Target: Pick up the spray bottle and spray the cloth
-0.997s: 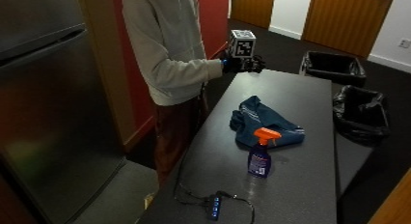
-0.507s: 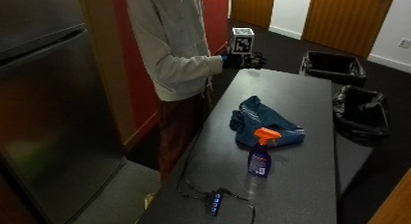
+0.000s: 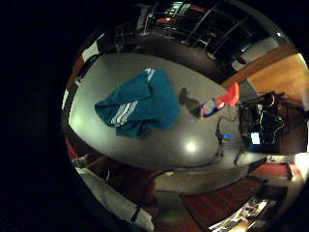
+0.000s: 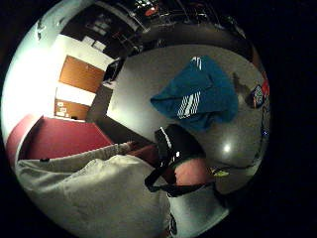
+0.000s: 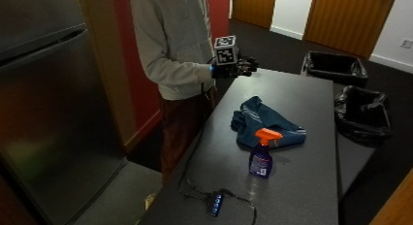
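I am holding my grip [image 5: 240, 67] above the worktop [image 5: 309, 99], fingers loosely curled, holding nothing. The spray bottle [image 5: 261, 154] is standing at 6 o'clock from the blue cloth [image 5: 266, 124].

table top [image 5: 303, 104] looks like a smooth grey laminate with a slight sheen, it throws back a ceiling light spot near the spray bottle [image 5: 261, 154]. bottle is glossy see-through purple plastic with a matt orange plastic trigger head. beside it the cloth [image 5: 264, 123] is soft teal fabric, crumpled, white stripes printed on. the fridge [image 5: 52, 113] off the table's edge is brushed metal, dull shine. doors [image 5: 348, 19] behind are varnished wood.
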Demonstrator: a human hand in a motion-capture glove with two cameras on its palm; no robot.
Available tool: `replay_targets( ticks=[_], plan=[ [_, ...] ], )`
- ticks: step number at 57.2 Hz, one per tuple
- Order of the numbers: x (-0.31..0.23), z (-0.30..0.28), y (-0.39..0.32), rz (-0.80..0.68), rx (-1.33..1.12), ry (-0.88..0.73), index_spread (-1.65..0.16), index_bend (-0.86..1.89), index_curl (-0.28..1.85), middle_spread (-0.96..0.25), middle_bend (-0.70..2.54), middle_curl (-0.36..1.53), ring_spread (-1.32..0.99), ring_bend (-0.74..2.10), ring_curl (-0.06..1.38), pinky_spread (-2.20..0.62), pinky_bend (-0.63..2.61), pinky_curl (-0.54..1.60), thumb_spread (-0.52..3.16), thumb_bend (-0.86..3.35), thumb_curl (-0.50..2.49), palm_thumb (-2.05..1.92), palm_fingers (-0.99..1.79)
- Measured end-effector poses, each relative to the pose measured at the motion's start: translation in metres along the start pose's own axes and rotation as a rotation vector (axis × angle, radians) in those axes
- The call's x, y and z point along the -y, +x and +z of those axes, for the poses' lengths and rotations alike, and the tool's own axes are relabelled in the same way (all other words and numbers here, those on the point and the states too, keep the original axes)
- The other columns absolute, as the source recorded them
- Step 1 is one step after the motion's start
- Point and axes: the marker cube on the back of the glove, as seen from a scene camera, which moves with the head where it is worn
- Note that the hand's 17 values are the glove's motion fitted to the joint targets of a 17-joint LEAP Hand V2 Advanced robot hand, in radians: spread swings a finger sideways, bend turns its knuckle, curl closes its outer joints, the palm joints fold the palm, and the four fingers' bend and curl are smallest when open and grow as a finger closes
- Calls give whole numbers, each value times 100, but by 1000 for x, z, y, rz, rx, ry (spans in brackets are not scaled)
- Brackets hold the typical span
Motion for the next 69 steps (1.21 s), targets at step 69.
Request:
replay_targets(
  ticks=[69],
  plan=[
    [-97, 16, 195, 616, 290, 554, -38, 12, 20, -2, 23, 34, 1, 36, 30, 20, 44, 36, 101, -3, 37, 62, 10]
  ],
)
